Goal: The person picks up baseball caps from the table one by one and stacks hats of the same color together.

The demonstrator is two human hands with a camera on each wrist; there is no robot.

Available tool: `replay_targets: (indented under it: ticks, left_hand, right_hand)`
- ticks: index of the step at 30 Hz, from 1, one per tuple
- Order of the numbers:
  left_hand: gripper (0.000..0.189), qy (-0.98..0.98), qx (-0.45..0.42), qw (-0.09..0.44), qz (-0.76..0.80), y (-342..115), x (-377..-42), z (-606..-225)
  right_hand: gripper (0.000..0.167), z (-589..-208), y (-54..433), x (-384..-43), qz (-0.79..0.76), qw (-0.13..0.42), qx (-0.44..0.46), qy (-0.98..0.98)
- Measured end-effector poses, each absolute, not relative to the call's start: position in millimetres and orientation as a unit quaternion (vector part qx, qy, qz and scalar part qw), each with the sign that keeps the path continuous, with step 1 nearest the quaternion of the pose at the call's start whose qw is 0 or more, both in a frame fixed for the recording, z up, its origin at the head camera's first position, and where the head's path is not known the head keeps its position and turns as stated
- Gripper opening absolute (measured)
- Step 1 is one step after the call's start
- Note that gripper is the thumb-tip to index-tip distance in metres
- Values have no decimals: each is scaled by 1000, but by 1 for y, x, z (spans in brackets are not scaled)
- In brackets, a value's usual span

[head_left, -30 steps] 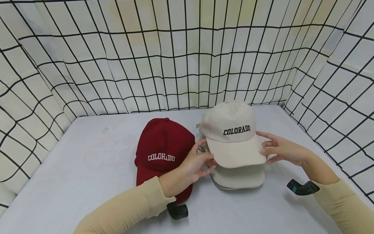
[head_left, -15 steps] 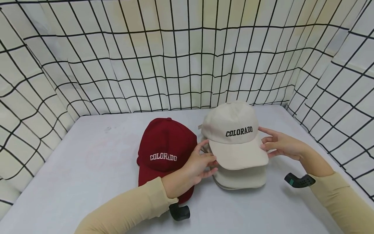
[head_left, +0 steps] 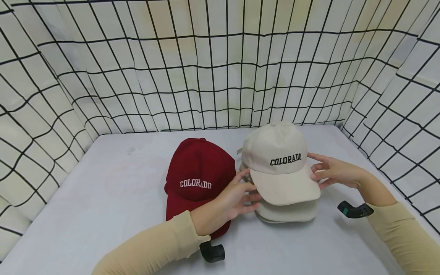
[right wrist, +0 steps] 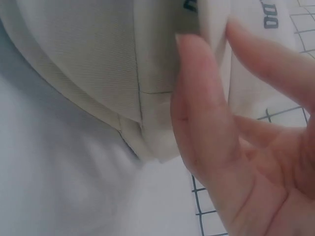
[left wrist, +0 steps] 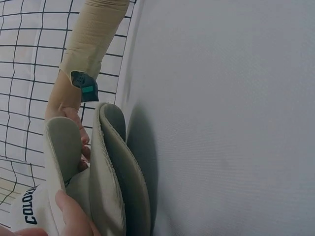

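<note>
A cream cap (head_left: 275,149) with black COLORADO lettering sits over a stack of similar cream caps (head_left: 288,212), its brim above theirs. My left hand (head_left: 232,198) holds the left side of that top brim; in the left wrist view its fingers (left wrist: 73,216) lie on both faces of it, and a gap separates it from the lower brims. On the right, my right hand (head_left: 338,173) pinches the other brim edge, with fingers (right wrist: 202,88) under and over it in the right wrist view. A dark red cap (head_left: 199,164) lies partly behind my left forearm.
The caps rest on a white-covered table (head_left: 113,183). White cloth walls (head_left: 220,76) with a black grid enclose the back and both sides. Black wrist devices (head_left: 355,210) stick out below the sleeves.
Both hands have lowered the top cream cap slightly toward the stack beneath. The whole head view has drifted a little, so everything appears farther right. The red cap has stayed in place.
</note>
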State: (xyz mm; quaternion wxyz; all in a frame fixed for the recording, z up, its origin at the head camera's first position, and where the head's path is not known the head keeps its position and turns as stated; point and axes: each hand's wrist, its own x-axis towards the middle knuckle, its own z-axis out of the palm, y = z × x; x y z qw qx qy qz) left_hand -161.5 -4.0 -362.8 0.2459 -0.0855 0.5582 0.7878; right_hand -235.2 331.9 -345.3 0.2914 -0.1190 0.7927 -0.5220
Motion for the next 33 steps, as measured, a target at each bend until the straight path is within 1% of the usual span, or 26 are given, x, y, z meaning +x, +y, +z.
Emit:
replay_targets:
  ticks: [8,18,33]
  left_hand:
    - [70,546,-71,264,792,-4,-161,-361]
    - [72,538,-75,275,794,-6,-160,-362]
    - [75,552,-88,280,781,-11,-155,-366]
  right_hand:
    - [98,-346,336,-238,-507,295,-123,800]
    - [99,-348,334,-238,-512,310,-127,791]
    - [100,-355,327,-226,-512,308,-117,793]
